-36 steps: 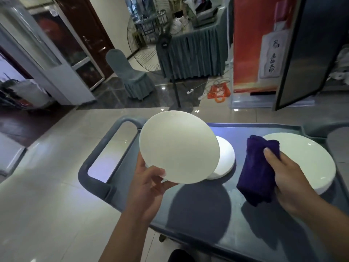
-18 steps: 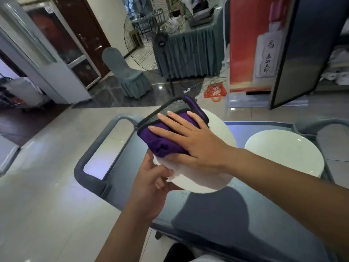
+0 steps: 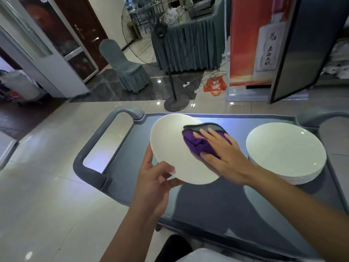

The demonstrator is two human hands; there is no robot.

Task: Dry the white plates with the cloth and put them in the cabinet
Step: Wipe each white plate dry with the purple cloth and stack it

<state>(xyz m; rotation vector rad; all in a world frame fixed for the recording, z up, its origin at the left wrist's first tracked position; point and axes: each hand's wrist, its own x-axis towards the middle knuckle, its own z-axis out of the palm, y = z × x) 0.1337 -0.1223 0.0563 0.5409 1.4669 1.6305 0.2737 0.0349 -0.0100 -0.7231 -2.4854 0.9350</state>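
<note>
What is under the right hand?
The purple cloth, pressed by the right hand flat against the white plate. The plate surface beneath the cloth is hidden.

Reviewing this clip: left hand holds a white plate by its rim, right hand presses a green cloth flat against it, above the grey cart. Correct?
Not quite. In the head view the cloth is purple, not green. Otherwise right: the left hand holds the white plate by its rim, and the right hand presses the cloth flat against it above the grey cart.

A round white plate (image 3: 176, 148) tilts at centre frame, held above a grey cart, a folded purple cloth (image 3: 200, 143) with a grey edge pressed on its right side. A stack of white plates (image 3: 285, 152) sits at right.
</note>
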